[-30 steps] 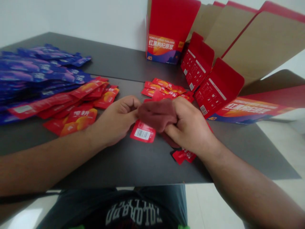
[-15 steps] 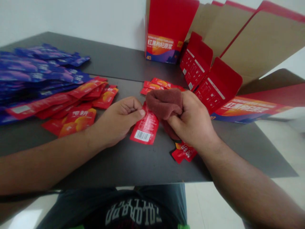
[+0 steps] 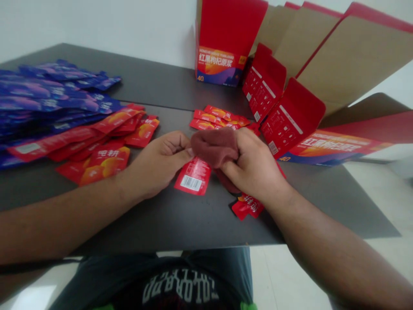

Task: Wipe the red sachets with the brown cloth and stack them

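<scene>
Between thumb and fingers, my left hand [image 3: 166,161] pinches a red sachet [image 3: 193,176] with a white barcode label near its lower end. My right hand [image 3: 258,161] is closed around a folded brown cloth [image 3: 214,146], which covers the upper part of that sachet. Below my right wrist, a few red sachets [image 3: 248,206] lie on the table, partly hidden by the hand and cloth. Behind the cloth is a small group of red sachets [image 3: 219,116] with orange fruit pictures.
A heap of blue-purple sachets [image 3: 58,94] covers the left of the grey table [image 3: 155,219], with red sachets [image 3: 106,161] spread before it. Open red cartons stand at the right: one upright at the back [image 3: 219,64], others with raised flaps [image 3: 290,116]. A white wall is behind.
My right hand has moved the cloth slightly left and down over the sachet, hiding more of its upper part. My left hand has barely moved.
</scene>
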A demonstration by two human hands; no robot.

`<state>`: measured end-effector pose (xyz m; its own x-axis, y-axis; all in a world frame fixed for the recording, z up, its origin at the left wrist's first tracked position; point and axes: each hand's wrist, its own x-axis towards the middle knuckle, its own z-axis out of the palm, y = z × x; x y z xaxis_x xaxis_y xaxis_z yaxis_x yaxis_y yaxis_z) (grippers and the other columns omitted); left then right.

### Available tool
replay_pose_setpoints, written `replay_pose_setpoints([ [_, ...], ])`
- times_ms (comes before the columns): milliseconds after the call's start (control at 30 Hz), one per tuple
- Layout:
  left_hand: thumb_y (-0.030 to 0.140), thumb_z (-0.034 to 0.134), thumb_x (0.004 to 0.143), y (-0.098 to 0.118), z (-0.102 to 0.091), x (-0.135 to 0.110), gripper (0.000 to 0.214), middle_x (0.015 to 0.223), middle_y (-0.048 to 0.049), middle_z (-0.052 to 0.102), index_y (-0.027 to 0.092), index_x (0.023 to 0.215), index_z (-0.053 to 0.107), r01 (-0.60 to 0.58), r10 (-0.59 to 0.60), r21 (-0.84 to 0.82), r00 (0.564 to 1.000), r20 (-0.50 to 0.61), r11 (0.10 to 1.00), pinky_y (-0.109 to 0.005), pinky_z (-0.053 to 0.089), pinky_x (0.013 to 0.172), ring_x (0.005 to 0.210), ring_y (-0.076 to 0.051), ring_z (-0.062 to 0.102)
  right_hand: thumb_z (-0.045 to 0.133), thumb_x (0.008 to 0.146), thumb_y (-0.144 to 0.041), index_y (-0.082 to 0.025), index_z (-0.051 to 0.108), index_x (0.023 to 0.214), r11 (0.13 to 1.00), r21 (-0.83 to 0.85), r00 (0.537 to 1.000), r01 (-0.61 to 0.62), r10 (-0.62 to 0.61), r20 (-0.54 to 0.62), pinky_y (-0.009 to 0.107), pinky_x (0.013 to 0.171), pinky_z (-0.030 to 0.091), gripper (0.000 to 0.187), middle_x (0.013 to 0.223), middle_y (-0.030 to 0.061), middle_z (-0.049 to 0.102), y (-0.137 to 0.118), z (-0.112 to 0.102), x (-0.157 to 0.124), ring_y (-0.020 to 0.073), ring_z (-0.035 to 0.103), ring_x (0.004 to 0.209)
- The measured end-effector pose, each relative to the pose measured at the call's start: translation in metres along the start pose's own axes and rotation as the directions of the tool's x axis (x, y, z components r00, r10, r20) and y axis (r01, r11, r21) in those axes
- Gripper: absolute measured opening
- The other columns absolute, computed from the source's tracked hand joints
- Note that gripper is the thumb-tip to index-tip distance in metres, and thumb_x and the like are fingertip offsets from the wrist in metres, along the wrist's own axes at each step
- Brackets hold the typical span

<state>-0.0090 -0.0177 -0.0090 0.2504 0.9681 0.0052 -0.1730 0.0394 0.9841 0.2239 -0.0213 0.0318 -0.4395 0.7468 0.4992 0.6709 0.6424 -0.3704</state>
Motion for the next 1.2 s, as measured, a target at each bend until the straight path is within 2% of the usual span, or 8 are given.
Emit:
replay_pose_setpoints([
  [167, 0.022, 0.08, 0.088, 0.009, 0.002, 0.003, 0.021, 0.07, 0.002, 0.063, 0.02, 0.076, 0.063, -0.061, 0.074, 0.149, 0.994, -0.083, 0.987, -0.024, 0.042, 0.058, 0.062, -0.012, 0.053, 0.066, 0.088, -0.012, -0.023, 0.062, 0.102, 0.966, 0.162, 0.906, 0.2, -0.246, 0.346, 0.036, 0.087, 0.055, 0.018, 0.109, 0.0063, 0.07, -0.01, 0.002, -0.006, 0.0236, 0.066, 0.103],
  [367, 0.029, 0.08, 0.093, 0.002, 0.0, 0.001, 0.019, 0.071, 0.0027, 0.065, 0.022, 0.086, 0.064, 0.018, -0.018, 0.074, 1.0, 0.001, 0.997, -0.025, 0.043, 0.057, 0.06, -0.013, 0.056, 0.069, 0.088, -0.017, -0.024, 0.062, 0.099, 0.998, -0.034, 0.997, -0.043, 0.041, -0.058, 0.041, 0.084, 0.054, 0.015, 0.098, 0.0064, 0.068, 0.002, -0.003, 0.001, 0.0271, 0.066, 0.097],
  [467, 0.028, 0.08, 0.09, 0.001, 0.0, 0.002, 0.019, 0.074, 0.0021, 0.066, 0.021, 0.084, 0.063, -0.006, 0.01, 0.156, 1.0, -0.024, 0.988, -0.025, 0.044, 0.059, 0.064, -0.013, 0.057, 0.067, 0.085, -0.013, -0.024, 0.058, 0.092, 0.999, 0.018, 0.995, 0.029, -0.031, 0.092, 0.037, 0.078, 0.053, 0.015, 0.094, 0.0053, 0.065, -0.003, 0.001, -0.001, 0.0247, 0.065, 0.091],
  [567, 0.027, 0.075, 0.089, 0.005, 0.0, 0.005, 0.018, 0.074, 0.0022, 0.062, 0.02, 0.079, 0.061, -0.068, 0.087, 0.264, 0.994, -0.059, 0.962, -0.025, 0.043, 0.06, 0.066, -0.013, 0.054, 0.064, 0.083, -0.007, -0.024, 0.057, 0.093, 0.979, 0.127, 0.932, 0.159, -0.191, 0.309, 0.034, 0.078, 0.052, 0.021, 0.096, 0.0041, 0.065, -0.009, 0.001, -0.005, 0.0222, 0.065, 0.09],
  [767, 0.034, 0.073, 0.091, 0.008, 0.006, 0.003, 0.019, 0.075, 0.0023, 0.064, 0.021, 0.086, 0.06, -0.002, 0.007, 0.214, 1.0, -0.023, 0.977, -0.026, 0.045, 0.062, 0.066, -0.013, 0.057, 0.066, 0.09, -0.02, -0.025, 0.058, 0.094, 0.999, -0.012, 0.999, -0.044, 0.044, -0.006, 0.039, 0.076, 0.05, 0.01, 0.097, 0.0081, 0.068, 0.007, -0.003, 0.0, 0.0285, 0.067, 0.091],
  [967, 0.029, 0.07, 0.09, 0.01, 0.001, 0.009, 0.017, 0.073, 0.0026, 0.059, 0.02, 0.081, 0.059, -0.08, 0.102, 0.27, 0.992, -0.068, 0.959, -0.025, 0.041, 0.061, 0.066, -0.013, 0.051, 0.062, 0.085, -0.008, -0.025, 0.056, 0.09, 0.971, 0.163, 0.937, 0.176, -0.216, 0.274, 0.033, 0.072, 0.049, 0.019, 0.093, 0.0035, 0.066, -0.007, 0.002, -0.006, 0.0214, 0.064, 0.083],
  [1133, 0.029, 0.063, 0.097, 0.045, -0.024, 0.013, 0.014, 0.073, 0.0037, 0.057, 0.022, 0.087, 0.056, -0.201, 0.261, 0.373, 0.958, -0.118, 0.906, -0.027, 0.042, 0.06, 0.061, -0.013, 0.051, 0.067, 0.088, -0.022, -0.026, 0.059, 0.092, 0.996, 0.087, 0.999, -0.029, 0.025, 0.046, 0.038, 0.071, 0.049, 0.01, 0.09, 0.0052, 0.066, 0.004, -0.007, -0.002, 0.0256, 0.065, 0.083],
  [1200, 0.028, 0.062, 0.098, 0.072, -0.039, 0.009, 0.012, 0.076, 0.0025, 0.061, 0.023, 0.088, 0.057, -0.27, 0.395, 0.549, 0.911, -0.121, 0.791, -0.028, 0.044, 0.062, 0.065, -0.015, 0.055, 0.066, 0.088, -0.024, -0.026, 0.061, 0.093, 0.995, 0.089, 0.999, -0.053, 0.051, 0.018, 0.04, 0.075, 0.05, 0.008, 0.093, 0.0063, 0.068, 0.011, -0.007, 0.002, 0.0276, 0.068, 0.087],
])
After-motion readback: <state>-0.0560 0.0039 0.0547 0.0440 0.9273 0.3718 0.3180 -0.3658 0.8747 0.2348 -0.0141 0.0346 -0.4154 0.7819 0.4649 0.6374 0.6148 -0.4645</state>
